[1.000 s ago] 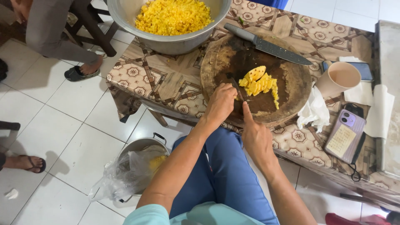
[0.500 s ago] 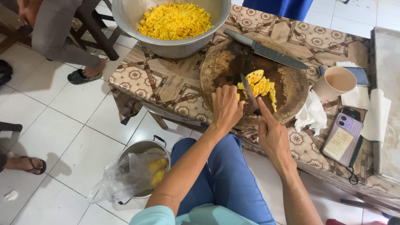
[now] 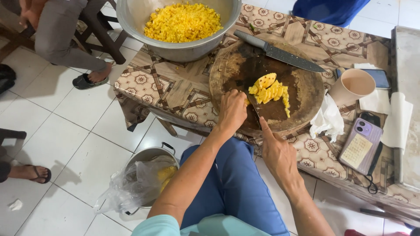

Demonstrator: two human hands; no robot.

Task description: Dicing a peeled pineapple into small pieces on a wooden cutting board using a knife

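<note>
My right hand [image 3: 276,150] gripped a knife [image 3: 253,111] with the forefinger laid along its spine for control, while my left hand [image 3: 232,111], fingers curled, steadied the yellow fruit pieces [image 3: 269,89] on the round board [image 3: 267,85] below the metal bowl [image 3: 175,48].

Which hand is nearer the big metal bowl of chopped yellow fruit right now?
Left. The left hand rests on the near edge of the round cutting board, just below the metal bowl. The right hand sits lower, off the board's front edge.
</note>
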